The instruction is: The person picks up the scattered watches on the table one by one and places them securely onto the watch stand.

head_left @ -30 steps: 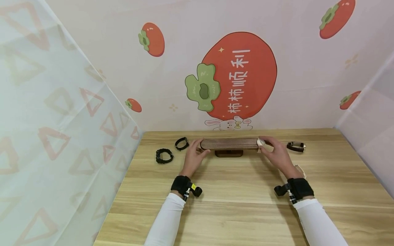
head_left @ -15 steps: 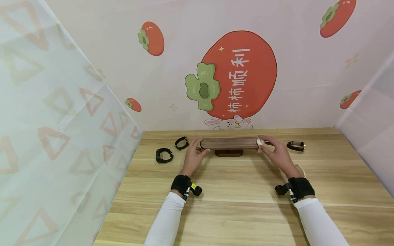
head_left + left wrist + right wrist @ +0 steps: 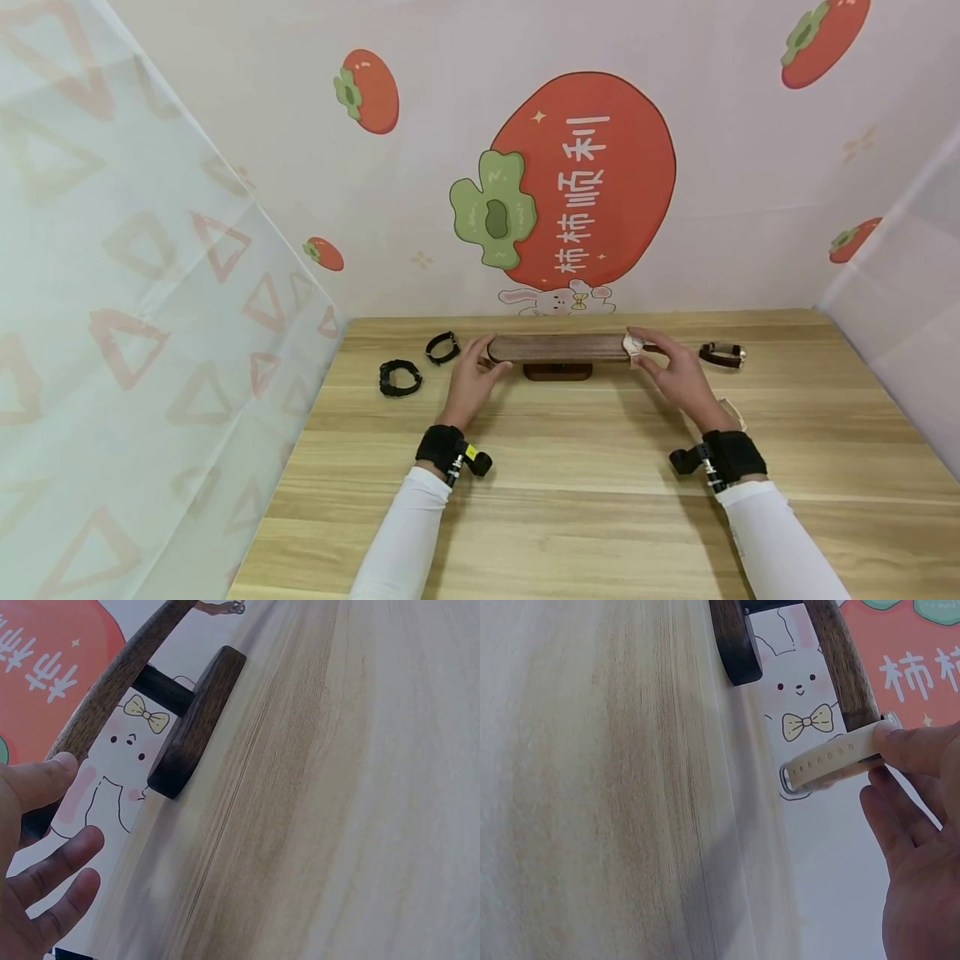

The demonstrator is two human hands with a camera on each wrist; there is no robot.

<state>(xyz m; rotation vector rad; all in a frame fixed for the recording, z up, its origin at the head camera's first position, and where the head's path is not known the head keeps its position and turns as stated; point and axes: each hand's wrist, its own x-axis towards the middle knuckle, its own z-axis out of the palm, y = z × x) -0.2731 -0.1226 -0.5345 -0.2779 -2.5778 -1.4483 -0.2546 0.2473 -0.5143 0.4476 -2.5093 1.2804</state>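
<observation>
A dark wooden watch stand has a long horizontal bar (image 3: 557, 349) on a short post above a small base (image 3: 557, 373). At the bar's left end my left hand (image 3: 470, 390) grips it, thumb (image 3: 64, 761) against the wood and two fingers apart from it in the left wrist view. My right hand (image 3: 681, 382) pinches a wristwatch (image 3: 633, 343) with a pale dial at the bar's right end. In the right wrist view its cream strap (image 3: 826, 762), with punched holes and a metal buckle, loops around that end. The dial is mostly hidden there by my thumb.
Two black watches, one chunky (image 3: 400, 379) and one slimmer (image 3: 442, 348), lie left of the stand. A dark-strapped watch (image 3: 722, 355) lies to the right. A cream band (image 3: 735, 413) shows partly behind my right wrist. A printed wall panel (image 3: 420, 208) rises behind the table.
The watch in my right hand has shifted very slightly left along the bar. My left hand keeps its grip, and the stand stays in place.
</observation>
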